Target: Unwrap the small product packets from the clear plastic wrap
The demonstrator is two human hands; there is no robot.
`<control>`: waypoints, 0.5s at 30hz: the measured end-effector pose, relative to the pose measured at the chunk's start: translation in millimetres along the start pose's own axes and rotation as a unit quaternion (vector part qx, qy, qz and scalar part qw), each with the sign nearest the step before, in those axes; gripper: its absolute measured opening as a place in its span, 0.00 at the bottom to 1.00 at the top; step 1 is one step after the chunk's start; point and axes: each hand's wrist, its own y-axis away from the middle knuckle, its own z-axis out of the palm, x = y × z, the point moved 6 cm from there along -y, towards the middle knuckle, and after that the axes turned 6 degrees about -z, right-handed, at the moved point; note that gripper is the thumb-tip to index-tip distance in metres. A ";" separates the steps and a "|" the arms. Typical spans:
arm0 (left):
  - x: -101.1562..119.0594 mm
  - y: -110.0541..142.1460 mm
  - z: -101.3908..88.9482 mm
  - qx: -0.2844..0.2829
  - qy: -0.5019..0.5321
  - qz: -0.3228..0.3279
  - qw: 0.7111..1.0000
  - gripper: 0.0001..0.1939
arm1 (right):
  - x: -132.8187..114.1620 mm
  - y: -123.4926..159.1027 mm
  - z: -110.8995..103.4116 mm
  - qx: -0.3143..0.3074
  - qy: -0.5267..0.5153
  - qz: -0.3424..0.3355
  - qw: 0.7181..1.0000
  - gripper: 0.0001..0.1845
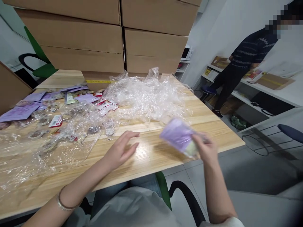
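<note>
Grey cloth of the wearer's garment [134, 208] nearest the camera; beside it, the curved black armrest [187, 198] of a green-backed chair. Left forearm enters from lower left, with a thin bracelet [63, 199] near the wrist. Left hand [121, 149]: over the near part of the wooden table [205, 123], fingers loosely bent, thumb and forefinger parted, nothing gripped; contact with the tabletop cannot be determined.

Right hand [206, 145]: thumb and fingers closed on one end of a purple packet [178, 135]. Packet is tilted over the table's near edge, its purple body pointing left and away, a pale greenish portion close to the grip. Packet and hand blurred; print unreadable, exact fingertip placement unclear.

Left side of table: crumpled clear wrapping [14, 167] spread toward the near edge. Beyond, a jumble of small clear-wrapped items [78, 110], contents not identifiable, with a red-and-white card [56, 121] among them. Farther left, several more purple packets [21, 113] lie overlapping. Centre, past both hands: large heap of transparent film [149, 94].

Behind the heap, stacked brown cartons [80, 37]. To their left, a green chair [44, 71]. Far right, a person in a dark patterned top [248, 53] stands by white shelving [284, 94] bearing an opened cardboard box [274, 81].
</note>
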 end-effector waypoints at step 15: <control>-54.7 20.2 21.3 -0.151 0.065 -0.174 0.971 0.16 | 49.2 -97.8 -38.9 0.043 0.321 -0.013 0.946 0.21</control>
